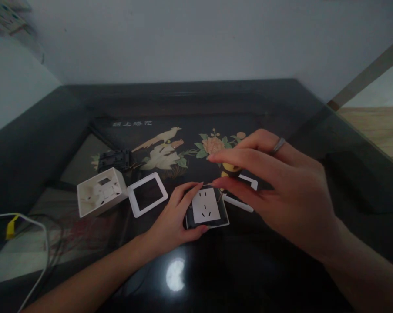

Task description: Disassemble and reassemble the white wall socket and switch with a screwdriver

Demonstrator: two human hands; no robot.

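Observation:
A wall socket (205, 206) with a white face and dark surround lies on the dark glass tabletop. My left hand (178, 215) grips its left side, fingers at the far edge and thumb at the near edge. Above its right side, my right hand (274, 182) is closed round the yellow and black handle of a screwdriver (230, 169). The screwdriver's shaft points down at the socket's right edge; whether the tip sits in a screw is too small to tell. Partly hidden behind my right hand is a white frame (238, 202).
Left of my left hand lie another white frame (148, 194) and an open white mounting box (101, 192). Behind the box is a black plastic part (114, 161) with screws or pins beside it. A white cable (45, 243) with a yellow tag (11, 227) runs along the left.

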